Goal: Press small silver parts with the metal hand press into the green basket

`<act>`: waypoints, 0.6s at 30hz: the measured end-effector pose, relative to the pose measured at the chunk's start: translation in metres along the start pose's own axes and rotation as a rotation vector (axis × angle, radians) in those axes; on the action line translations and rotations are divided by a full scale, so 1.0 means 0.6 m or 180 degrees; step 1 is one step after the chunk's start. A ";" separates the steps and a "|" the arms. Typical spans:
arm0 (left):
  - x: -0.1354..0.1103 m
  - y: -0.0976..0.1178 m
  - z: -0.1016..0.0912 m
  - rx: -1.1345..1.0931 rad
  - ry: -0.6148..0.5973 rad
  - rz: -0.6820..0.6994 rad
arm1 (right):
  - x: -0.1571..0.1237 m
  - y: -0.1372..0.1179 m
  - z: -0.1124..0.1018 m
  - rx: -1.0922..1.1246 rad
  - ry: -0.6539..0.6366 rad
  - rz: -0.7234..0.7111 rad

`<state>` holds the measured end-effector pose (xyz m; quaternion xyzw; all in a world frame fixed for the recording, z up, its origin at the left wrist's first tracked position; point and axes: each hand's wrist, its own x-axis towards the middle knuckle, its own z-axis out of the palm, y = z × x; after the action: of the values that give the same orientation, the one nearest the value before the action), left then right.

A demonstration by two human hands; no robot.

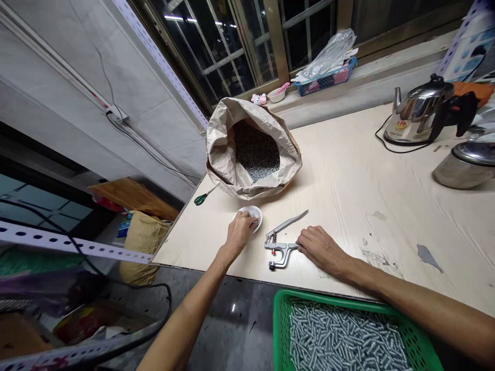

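Note:
My left hand (240, 232) reaches into a small white bowl (253, 212) of tiny metal parts, fingers curled in a pinch over its contents. Whatever the fingers hold is too small to make out. My right hand (320, 247) rests on the pale table (348, 175), its fingertips closed on the lower handle of a metal press plier (280, 246) lying flat between my hands. The plier's upper handle points up and right.
An open paper sack (253, 149) of small metal pieces stands behind the bowl, green-handled scissors (201, 198) left of it. A green basket (348, 335) of metal pins sits below the table edge. A steel kettle (419, 111) and pot (466, 165) stand far right.

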<state>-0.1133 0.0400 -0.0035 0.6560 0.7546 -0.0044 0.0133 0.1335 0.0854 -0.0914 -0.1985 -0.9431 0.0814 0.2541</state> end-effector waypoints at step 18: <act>-0.098 0.051 -0.005 -0.1699 -0.0741 -0.0660 | 0.000 -0.010 -0.021 -0.0413 0.0385 -0.0440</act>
<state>-0.0747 -0.0137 0.0014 0.5440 0.7854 0.1174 0.2709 0.1379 0.0804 -0.0790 -0.1536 -0.9408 -0.0096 0.3022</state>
